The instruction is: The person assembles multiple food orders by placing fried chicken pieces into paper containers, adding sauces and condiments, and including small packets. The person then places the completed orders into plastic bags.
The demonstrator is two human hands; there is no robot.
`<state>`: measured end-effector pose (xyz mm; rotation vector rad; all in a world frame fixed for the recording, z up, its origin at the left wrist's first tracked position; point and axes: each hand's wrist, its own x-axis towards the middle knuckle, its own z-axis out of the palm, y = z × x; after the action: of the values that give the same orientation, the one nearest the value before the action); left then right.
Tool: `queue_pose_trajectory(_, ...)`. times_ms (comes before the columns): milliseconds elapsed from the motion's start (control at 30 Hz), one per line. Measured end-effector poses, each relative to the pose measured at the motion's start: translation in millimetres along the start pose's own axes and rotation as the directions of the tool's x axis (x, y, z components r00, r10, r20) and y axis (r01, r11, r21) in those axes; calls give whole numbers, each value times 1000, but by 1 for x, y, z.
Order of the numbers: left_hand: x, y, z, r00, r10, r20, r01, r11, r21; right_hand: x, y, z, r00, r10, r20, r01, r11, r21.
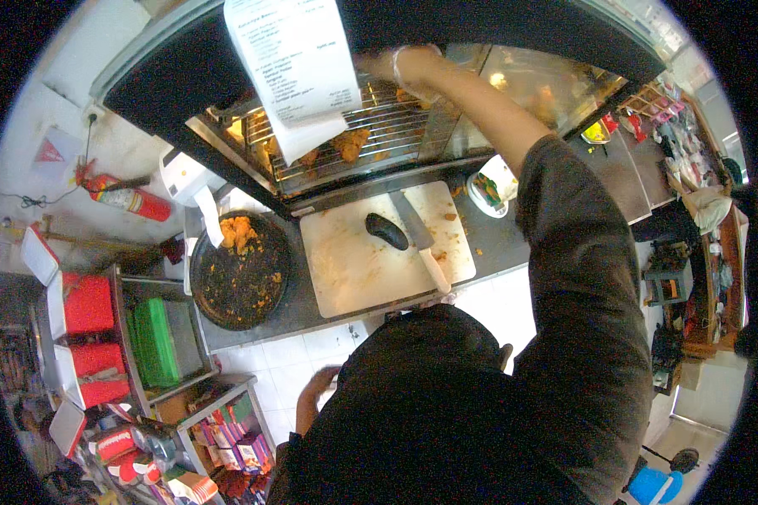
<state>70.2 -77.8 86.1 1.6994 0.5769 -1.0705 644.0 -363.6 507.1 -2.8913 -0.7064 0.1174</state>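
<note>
My right arm, in a dark sleeve, stretches up and across to a lit glass display case [459,118]. My right hand [387,64], with clear plastic at the wrist, is at its upper opening; the fingers are shadowed and partly behind a hanging paper slip [299,71]. Fried pieces [351,145] lie on the wire rack inside. My left hand [313,392] is low beside my dark clothing, fingers bent, their tips hidden. Between the case and me, a white cutting board [341,269] carries a knife [421,240] with a pale handle and a dark, oblong object [386,231].
Left of the board stands a round black tray [240,290] with crumbs and orange-brown fried bits. A white printer [189,177] and a fire extinguisher [130,200] are beyond it. A white tub [493,187] sits to the right. Red boxes [88,303] and a green container [153,341] fill the left.
</note>
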Motion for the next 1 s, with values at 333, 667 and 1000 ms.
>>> queue_pose_trajectory(333, -242, 471, 62, -241, 887, 395, -574, 198, -794, -14, 16, 21, 870, -405, -281, 261, 862, -435)
queue_pose_trajectory(667, -306, 509, 141, -442, 885, 149, 363, 328, -872, -157, 144, 97, 874, -258, -412, 132, 942, -308)
queue_pose_trajectory(1000, -313, 506, 156, -386, 896, 220, 275, 339, -900, -182, 285, 188, 806, 534, -254, -313, 751, 582)
